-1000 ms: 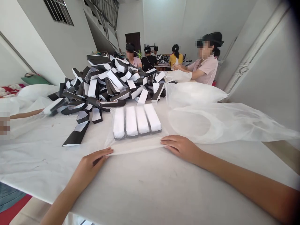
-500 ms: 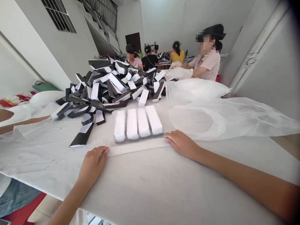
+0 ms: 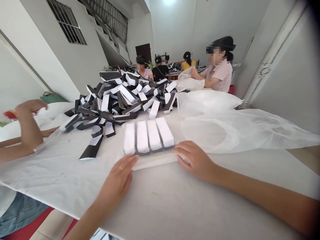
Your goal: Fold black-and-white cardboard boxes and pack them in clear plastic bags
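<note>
**Flat on the plastic, nothing gripped**

Four white-topped boxes [image 3: 148,137] lie side by side on a clear plastic bag [image 3: 150,161], on a counter [image 3: 160,200] draped in white sheeting. The person's left hand [image 3: 116,181] sits just off the near left corner of the boxes, and the right hand [image 3: 196,160] sits at their near right corner. The left fingers [image 3: 128,163] lie flat and slightly spread on the plastic. The right fingers [image 3: 181,150] rest on the end of a folded band of plastic in front of the boxes, and neither hand grips anything.

Beyond the boxes rises a heap of black-and-white cardboard sleeves [image 3: 120,98], with one loose sleeve [image 3: 91,148] to their left. White plastic bags [image 3: 240,130] lie to their right. Farther right, a co-worker in a pink shirt [image 3: 220,71] holds up a bag [image 3: 188,80], while another co-worker's raised hand [image 3: 30,108] shows well left of the boxes.
</note>
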Demonstrator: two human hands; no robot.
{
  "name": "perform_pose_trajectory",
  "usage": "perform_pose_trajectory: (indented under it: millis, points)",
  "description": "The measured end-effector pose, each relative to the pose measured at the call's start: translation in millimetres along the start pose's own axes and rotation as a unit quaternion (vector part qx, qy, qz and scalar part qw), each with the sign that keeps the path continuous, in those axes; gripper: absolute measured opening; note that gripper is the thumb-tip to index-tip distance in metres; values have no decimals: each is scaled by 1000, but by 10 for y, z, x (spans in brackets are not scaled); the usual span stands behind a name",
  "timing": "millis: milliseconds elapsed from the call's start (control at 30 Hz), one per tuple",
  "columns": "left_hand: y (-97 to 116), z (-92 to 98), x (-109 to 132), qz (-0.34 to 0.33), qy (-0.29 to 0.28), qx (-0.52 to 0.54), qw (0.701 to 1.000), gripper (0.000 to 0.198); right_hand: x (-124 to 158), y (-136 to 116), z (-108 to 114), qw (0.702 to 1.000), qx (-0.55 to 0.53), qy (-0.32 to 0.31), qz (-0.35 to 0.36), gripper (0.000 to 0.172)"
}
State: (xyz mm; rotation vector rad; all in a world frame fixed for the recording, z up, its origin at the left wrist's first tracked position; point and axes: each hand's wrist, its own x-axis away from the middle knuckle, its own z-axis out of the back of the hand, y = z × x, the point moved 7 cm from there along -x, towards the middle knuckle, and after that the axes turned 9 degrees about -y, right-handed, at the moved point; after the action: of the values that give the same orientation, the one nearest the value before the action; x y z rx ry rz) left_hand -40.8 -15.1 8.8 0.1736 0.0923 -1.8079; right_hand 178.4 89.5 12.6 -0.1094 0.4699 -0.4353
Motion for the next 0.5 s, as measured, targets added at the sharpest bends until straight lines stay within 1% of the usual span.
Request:
perform_pose_trajectory:
  millis: [67, 100, 167, 200, 267, 300, 367, 433, 500]
  points:
    - [308, -107, -53, -55, -58, 2, 997, 51, -27, -266, -89, 998, -3, -34, 57, 34]
    - [424, -156, -77, -73, -77, 3, 994, 52, -43, -380, -160, 995, -3, -58, 81, 41]
    - [545, -214, -124, -87, -87, 6, 992, 51, -77, -529, -300, 989, -6, -102, 110, 52]
    - [543, -222, -146, -79, -83, 11, 993, 51, -97, -556, -351, 987, -9, -116, 115, 55]
    - [440, -201, -179, -44, -75, 21, 996, 48, -143, -516, -397, 987, -13, -125, 98, 56]
    - [362, -179, -189, -26, -74, 25, 997, 44, -167, -464, -401, 989, -14, -126, 81, 53]
    - [196, -124, -197, 2, -79, 37, 996, 36, -209, -345, -394, 990, -13, -131, 47, 40]
    - [45, -73, -199, 16, -85, 59, 995, 34, -248, -244, -388, 990, -6, -138, 26, 25]
    - [-106, -44, -198, 38, -86, 90, 992, 37, -290, -156, -397, 990, 5, -142, 8, 27]
